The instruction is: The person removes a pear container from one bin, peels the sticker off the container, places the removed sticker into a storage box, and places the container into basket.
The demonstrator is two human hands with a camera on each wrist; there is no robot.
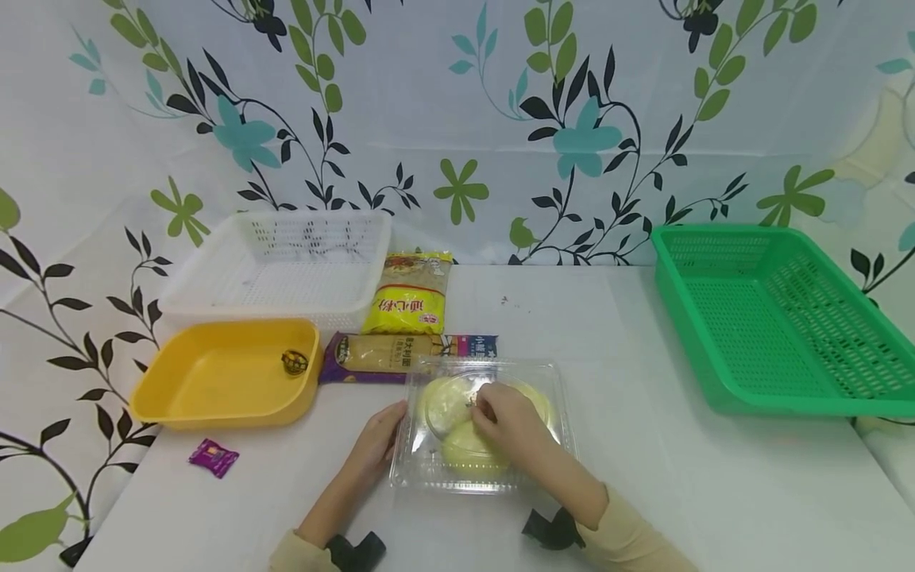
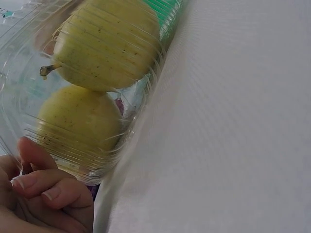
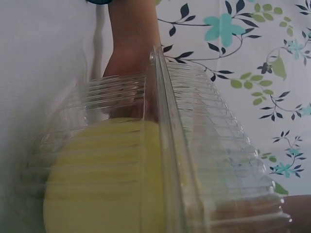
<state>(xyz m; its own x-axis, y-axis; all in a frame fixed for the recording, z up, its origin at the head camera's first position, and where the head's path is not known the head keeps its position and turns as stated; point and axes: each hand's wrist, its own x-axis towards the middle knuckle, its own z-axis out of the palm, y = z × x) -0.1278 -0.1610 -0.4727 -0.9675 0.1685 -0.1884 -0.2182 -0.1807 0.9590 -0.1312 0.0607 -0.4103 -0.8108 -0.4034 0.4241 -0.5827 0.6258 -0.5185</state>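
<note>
Left hand: the person's left hand has its fingers curled round the near-left rim of a clear, ribbed, square plastic clamshell box, gripping it.
Right hand: the person's right hand is over the lid with bent fingers, tips near the lid's middle; whether they pinch anything I cannot tell.
Clamshell box: the clear, ribbed, square plastic clamshell box sits between the hands on the white-covered table, lid down.
Pears: round yellow-green pears fill the box; one shows a brown stem.
Wrists: a black strap shows near each beige sleeve.
Behind the box: a long purple-ended noodle packet, partly overlapped by it in view; farther back, a yellow-labelled clear pasta bag.
Left side: an orange plastic tray holding a small dark-and-yellow item; a purple wrapped sweet nearer the person; a white plastic basket behind.
Right side: a green plastic mesh basket, well apart.
Backdrop: white leaf-patterned cloth.
</note>
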